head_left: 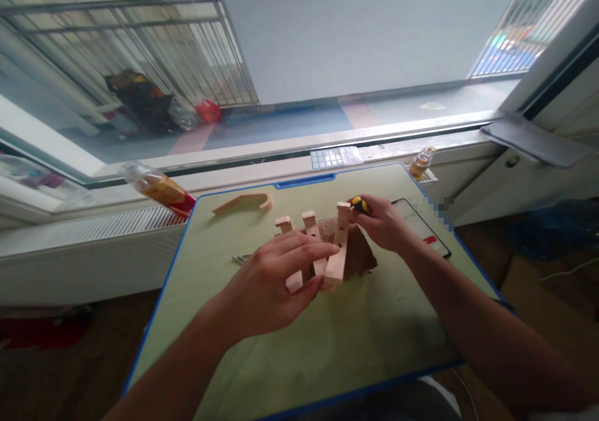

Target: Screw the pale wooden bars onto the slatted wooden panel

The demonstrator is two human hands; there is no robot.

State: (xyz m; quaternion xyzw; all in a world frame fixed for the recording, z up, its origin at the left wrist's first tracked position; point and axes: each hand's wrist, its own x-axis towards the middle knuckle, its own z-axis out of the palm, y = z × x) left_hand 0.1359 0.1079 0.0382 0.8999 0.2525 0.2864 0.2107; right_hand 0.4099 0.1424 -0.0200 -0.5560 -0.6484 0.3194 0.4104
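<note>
A small wooden assembly (327,252) of pale hooked slats on a brown base stands in the middle of a green, blue-edged table (290,358). My left hand (276,284) grips the near ends of the slats, fingers wrapped over them. My right hand (381,221) is closed round a yellow-and-black screwdriver handle (359,204), held against the top of the rightmost slat (340,240). A loose curved wooden piece (243,203) lies at the table's far left. Small metal screws (239,259) lie just left of my left hand.
A plastic bottle with an orange label (159,189) lies on the sill at the far left. A small bottle (421,162) stands at the far right corner. A flat card or tablet (423,227) lies by my right wrist. The window ledge (327,140) runs behind the table.
</note>
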